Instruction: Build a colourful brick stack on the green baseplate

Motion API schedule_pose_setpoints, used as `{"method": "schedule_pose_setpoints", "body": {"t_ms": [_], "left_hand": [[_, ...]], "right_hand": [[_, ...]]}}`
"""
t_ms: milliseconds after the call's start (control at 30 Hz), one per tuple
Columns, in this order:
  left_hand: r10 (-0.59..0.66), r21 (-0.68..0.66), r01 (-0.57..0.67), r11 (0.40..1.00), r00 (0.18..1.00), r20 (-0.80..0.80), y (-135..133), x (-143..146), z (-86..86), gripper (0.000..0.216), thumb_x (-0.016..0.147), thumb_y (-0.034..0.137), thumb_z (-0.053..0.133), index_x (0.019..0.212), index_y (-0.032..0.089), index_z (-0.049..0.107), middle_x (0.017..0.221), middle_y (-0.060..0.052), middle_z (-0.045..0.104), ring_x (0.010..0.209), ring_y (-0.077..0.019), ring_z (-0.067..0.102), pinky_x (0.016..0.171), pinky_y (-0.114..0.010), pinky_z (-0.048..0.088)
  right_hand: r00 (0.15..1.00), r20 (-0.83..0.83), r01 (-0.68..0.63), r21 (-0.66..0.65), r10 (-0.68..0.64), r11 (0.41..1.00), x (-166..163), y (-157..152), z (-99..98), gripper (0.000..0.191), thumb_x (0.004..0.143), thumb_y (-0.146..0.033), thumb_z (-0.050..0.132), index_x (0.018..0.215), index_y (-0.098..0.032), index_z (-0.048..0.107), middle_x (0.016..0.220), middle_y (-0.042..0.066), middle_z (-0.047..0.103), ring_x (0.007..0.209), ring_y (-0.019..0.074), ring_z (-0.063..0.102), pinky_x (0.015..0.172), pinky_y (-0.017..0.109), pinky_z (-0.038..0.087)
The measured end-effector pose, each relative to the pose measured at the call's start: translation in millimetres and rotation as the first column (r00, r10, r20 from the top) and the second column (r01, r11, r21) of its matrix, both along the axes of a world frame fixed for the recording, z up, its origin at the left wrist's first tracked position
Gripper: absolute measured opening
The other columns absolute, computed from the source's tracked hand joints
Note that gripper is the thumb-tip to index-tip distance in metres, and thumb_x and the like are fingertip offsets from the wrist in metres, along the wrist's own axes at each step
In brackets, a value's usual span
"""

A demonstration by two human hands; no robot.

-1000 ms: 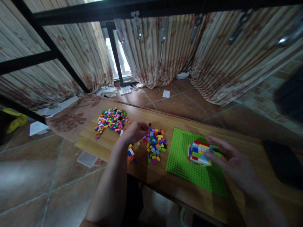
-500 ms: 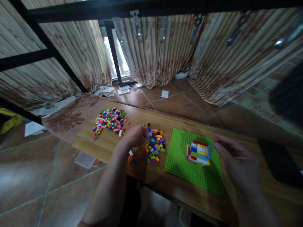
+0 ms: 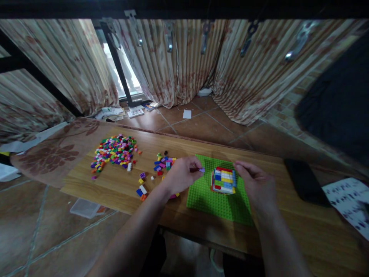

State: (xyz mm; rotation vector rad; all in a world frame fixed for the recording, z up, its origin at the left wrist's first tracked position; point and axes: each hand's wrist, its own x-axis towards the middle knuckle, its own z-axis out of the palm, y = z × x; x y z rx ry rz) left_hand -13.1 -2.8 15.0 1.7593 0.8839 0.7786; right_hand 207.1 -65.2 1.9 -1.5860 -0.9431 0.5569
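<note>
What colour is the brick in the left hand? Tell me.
Purple. The left hand pinches the brick at its fingertips; the head view shows it.

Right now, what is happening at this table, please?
A person is working with small coloured bricks at a wooden table. The left hand pinches a small purple brick just left of the multicoloured build, which stands on a green baseplate. The right hand is at the build's right side; whether it grips it is unclear. A large pile of loose bricks lies at the far left, and a smaller pile lies beside the left hand.
</note>
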Motion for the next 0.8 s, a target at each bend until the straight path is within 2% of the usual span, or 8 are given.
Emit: {"method": "schedule_pose_setpoints", "body": {"t_ms": [133,233,400,633,800], "left_hand": [[0.023,0.039,-0.028,0.999,0.994,0.107,-13.3,30.1,-3.3,0.003,0.079,0.013,0.061,0.079,0.016,0.061,0.076,-0.003,0.069,0.073,-0.0146,0.068,0.070,-0.025,0.053],[0.055,0.097,-0.066,0.993,0.992,0.109,-15.1,40.8,-4.9,0.009,0.079,0.008,0.059,0.079,0.016,0.062,0.078,-0.002,0.067,0.074,-0.0143,0.067,0.071,-0.025,0.054],[0.049,0.173,-0.064,0.983,0.995,0.088,-14.8,46.2,-7.5,0.016,0.078,0.002,0.057,0.080,0.016,0.064,0.082,-0.002,0.066,0.075,-0.0126,0.067,0.075,-0.024,0.055],[0.069,0.275,-0.068,0.959,0.998,0.006,-16.4,47.1,-9.4,0.014,0.081,0.006,0.059,0.081,0.017,0.068,0.084,-0.003,0.067,0.078,-0.0137,0.063,0.075,-0.025,0.050],[0.104,0.242,-0.110,0.964,0.994,0.035,-17.3,51.4,-13.3,0.014,0.080,0.008,0.062,0.079,0.018,0.071,0.081,-0.003,0.066,0.075,-0.0135,0.061,0.071,-0.025,0.049]], "right_hand": [[0.999,0.026,-0.036,-0.032,0.037,0.999,-1.6,-1.0,2.1,0.024,0.073,-0.041,0.071,0.085,-0.020,0.076,0.087,0.007,0.077,0.082,0.0240,0.070,0.078,0.041,0.056],[0.997,0.009,-0.077,-0.069,0.078,0.995,-1.0,-0.8,0.2,0.028,0.073,-0.043,0.070,0.087,-0.020,0.076,0.088,0.008,0.077,0.080,0.0245,0.070,0.073,0.039,0.056],[0.992,0.027,-0.121,-0.127,0.125,0.984,2.5,0.0,-6.7,0.033,0.074,-0.046,0.067,0.091,-0.020,0.076,0.093,0.008,0.077,0.082,0.0255,0.070,0.076,0.041,0.054],[0.988,0.032,-0.143,-0.134,0.148,0.981,3.9,-0.5,-10.9,0.033,0.076,-0.047,0.066,0.093,-0.021,0.076,0.091,0.007,0.076,0.080,0.0239,0.070,0.073,0.038,0.054],[0.987,0.036,-0.154,-0.129,0.160,0.980,4.2,-0.5,-11.6,0.032,0.077,-0.047,0.066,0.093,-0.021,0.076,0.093,0.008,0.076,0.082,0.0240,0.070,0.076,0.038,0.054]]}}
